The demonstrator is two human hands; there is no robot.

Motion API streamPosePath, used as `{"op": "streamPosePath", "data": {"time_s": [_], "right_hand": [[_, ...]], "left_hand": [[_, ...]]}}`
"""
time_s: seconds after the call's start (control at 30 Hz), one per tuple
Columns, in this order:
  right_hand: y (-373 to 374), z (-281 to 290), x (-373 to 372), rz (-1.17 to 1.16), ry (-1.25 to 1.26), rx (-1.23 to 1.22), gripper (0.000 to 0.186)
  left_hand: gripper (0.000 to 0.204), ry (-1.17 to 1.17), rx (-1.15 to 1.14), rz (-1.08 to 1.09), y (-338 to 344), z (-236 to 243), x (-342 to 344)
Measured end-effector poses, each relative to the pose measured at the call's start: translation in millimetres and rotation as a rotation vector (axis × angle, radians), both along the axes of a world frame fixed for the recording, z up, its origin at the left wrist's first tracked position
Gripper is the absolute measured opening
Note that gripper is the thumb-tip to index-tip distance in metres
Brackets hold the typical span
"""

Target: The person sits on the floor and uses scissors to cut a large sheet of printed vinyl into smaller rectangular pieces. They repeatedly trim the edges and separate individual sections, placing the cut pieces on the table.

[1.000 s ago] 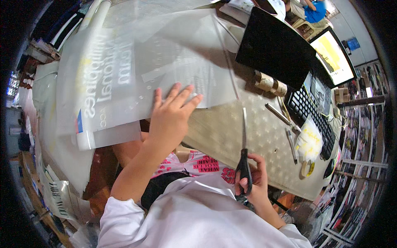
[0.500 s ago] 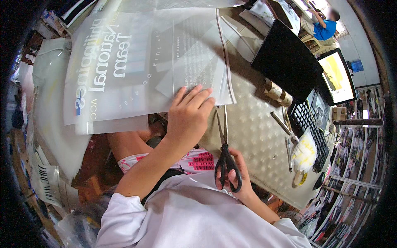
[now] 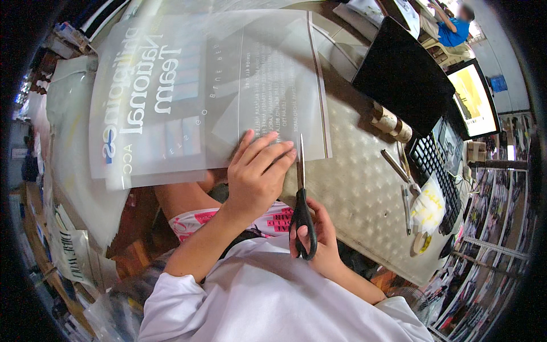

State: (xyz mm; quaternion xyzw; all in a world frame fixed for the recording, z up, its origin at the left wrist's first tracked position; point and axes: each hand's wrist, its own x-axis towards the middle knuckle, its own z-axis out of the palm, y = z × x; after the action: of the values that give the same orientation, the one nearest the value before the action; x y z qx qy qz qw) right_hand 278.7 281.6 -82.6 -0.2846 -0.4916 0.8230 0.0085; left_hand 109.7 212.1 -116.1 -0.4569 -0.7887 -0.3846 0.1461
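Observation:
A large translucent printed film sheet (image 3: 222, 108) lies over the table, its near edge hanging above my lap. The lettering on it reads mirrored. My left hand (image 3: 255, 176) rests on the near edge with fingers stretched out flat; its thumb is hidden. In my right hand (image 3: 323, 236) is a pair of black-handled scissors (image 3: 302, 208), fingers through the loops. The blades point away from me, nearly together, and overlap the sheet's near edge just right of my left fingertips. A dark stripe runs along the sheet's right side.
The padded table (image 3: 359, 199) carries a black panel (image 3: 401, 74), a cardboard tube (image 3: 392, 121), a keyboard (image 3: 439, 168), a pen (image 3: 406, 208), a white bundle (image 3: 428, 202) and a tape roll (image 3: 421, 242). Beyond stands a lit monitor (image 3: 468, 102). A person in blue (image 3: 453, 28) sits farther off.
The scissor blades have come together and moved forward onto the sheet's edge. My left hand has shifted slightly left and down. The view has turned a little.

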Motion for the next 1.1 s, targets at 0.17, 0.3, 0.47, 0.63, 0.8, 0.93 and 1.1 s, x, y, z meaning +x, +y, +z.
{"op": "streamPosePath", "data": {"time_s": [0.17, 0.3, 0.47, 0.63, 0.8, 0.93, 1.1], "right_hand": [[-4, -1, 0, -0.013, -0.037, 0.072, 0.058], [-8, 6, -5, -0.031, -0.076, 0.147, 0.053], [-3, 8, -12, -0.051, -0.103, 0.167, 0.053], [1, 11, -25, -0.076, -0.127, 0.190, 0.054], [5, 12, -34, -0.090, -0.117, 0.196, 0.054], [8, 15, -44, -0.109, -0.122, 0.215, 0.053], [11, 16, -55, -0.118, -0.105, 0.239, 0.053]], "left_hand": [[0.017, 0.012, 0.023, 0.008, 1, -3, 0], [0.016, -0.003, 0.044, 0.003, 0, -4, 0], [0.018, -0.036, 0.050, -0.007, -1, -3, 0], [0.017, -0.049, 0.055, -0.002, -3, -3, 0], [0.015, -0.077, 0.061, -0.015, -5, -3, -2], [0.018, -0.106, 0.069, -0.032, -6, -4, -2], [0.020, -0.143, 0.072, -0.042, -9, 0, -4]]}}
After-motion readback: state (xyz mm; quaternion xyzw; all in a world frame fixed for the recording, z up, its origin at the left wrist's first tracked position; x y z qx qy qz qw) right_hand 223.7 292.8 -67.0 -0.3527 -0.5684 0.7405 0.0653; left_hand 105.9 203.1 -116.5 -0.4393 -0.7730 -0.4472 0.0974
